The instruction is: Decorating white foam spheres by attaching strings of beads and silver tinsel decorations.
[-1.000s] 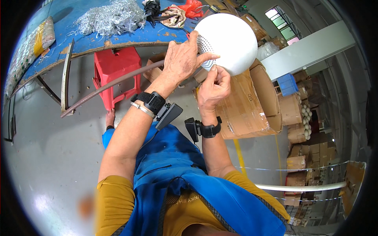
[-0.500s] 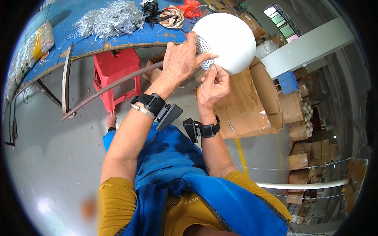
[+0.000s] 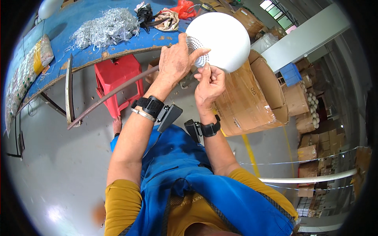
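A smooth white ball-shaped piece (image 3: pixel 222 39) hangs in front of me, with a patch of perforated, dotted white material (image 3: pixel 195 44) on its left side. My left hand (image 3: pixel 175 59) grips it by this patch, thumb lying across the dots and index finger at the upper edge; its other fingers are partly hidden. Just below, my right hand (image 3: pixel 210 80) has thumb and index finger pinched together at the patch's lower edge. What that pinch holds is too small to make out. Both wrists carry black straps with small devices.
A blue table (image 3: pixel 153 37) holds a heap of silvery strands (image 3: pixel 104 29), a clear bag of small items (image 3: pixel 29 74) and a red plastic bag (image 3: pixel 184 10). Beneath stands a red stool (image 3: pixel 120 76). A brown rod (image 3: pixel 114 94) slants past it. An open cardboard box (image 3: pixel 246 102) stands right.
The white ball and both my hands have shifted slightly left in the view, while the background has shifted too. The grip of both hands looks much the same.
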The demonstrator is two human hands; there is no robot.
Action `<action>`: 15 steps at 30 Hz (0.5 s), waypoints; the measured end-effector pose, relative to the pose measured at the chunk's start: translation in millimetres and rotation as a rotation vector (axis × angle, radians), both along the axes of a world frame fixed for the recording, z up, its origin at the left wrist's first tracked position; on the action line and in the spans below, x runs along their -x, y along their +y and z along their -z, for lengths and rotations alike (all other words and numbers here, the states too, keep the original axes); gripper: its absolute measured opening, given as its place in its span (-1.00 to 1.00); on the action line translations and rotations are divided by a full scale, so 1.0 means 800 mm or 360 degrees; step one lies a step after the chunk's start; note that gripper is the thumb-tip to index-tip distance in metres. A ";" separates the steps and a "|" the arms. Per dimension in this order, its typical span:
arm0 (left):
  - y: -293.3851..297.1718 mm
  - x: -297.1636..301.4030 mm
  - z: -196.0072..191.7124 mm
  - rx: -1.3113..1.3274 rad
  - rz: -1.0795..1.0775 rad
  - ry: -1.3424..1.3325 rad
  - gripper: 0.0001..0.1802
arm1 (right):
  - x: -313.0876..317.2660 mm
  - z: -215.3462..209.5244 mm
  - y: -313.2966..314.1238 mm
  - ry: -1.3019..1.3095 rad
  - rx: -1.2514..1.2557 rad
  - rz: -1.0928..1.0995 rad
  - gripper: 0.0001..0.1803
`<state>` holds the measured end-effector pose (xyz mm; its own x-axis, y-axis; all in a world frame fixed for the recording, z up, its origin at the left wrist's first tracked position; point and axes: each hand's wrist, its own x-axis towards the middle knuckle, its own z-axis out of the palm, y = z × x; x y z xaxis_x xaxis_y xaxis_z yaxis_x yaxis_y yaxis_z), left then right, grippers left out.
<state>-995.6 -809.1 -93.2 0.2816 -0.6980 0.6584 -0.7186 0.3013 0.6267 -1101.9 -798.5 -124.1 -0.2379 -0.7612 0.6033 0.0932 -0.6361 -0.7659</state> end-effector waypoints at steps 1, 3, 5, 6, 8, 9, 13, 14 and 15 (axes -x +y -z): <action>0.000 -0.001 0.000 0.0005 0.0000 -0.0005 -0.18 | 0.000 -0.001 0.003 0.0014 0.0015 -0.0012 -0.82; 0.001 -0.002 0.000 0.0032 -0.0015 -0.0048 -0.18 | 0.001 -0.002 0.003 0.0025 0.0036 -0.0022 -0.81; 0.001 -0.003 -0.004 0.0016 -0.0014 -0.0010 -0.18 | 0.003 -0.002 0.001 0.0094 0.0050 -0.0036 -0.79; 0.002 -0.003 -0.005 -0.0009 -0.0016 0.0032 -0.18 | 0.003 -0.003 0.001 0.0090 0.0052 -0.0035 -0.79; 0.002 -0.004 -0.007 -0.0019 -0.0002 0.0016 -0.17 | 0.002 -0.007 -0.002 0.0066 0.0010 0.0001 -0.74; 0.003 -0.004 -0.008 -0.0033 0.0013 0.0003 -0.17 | 0.003 -0.007 -0.004 0.0059 0.0010 0.0004 -0.74; 0.011 -0.001 -0.021 -0.0199 0.0092 0.0057 -0.26 | 0.006 -0.005 -0.015 0.0153 -0.0014 0.0077 -0.68; 0.011 0.001 -0.019 -0.0184 0.0082 0.0052 -0.26 | 0.006 -0.004 -0.017 0.0134 0.0007 0.0090 -0.66; 0.010 -0.002 -0.016 -0.0164 0.0060 0.0045 -0.25 | 0.004 -0.004 -0.015 0.0112 0.0020 0.0076 -0.66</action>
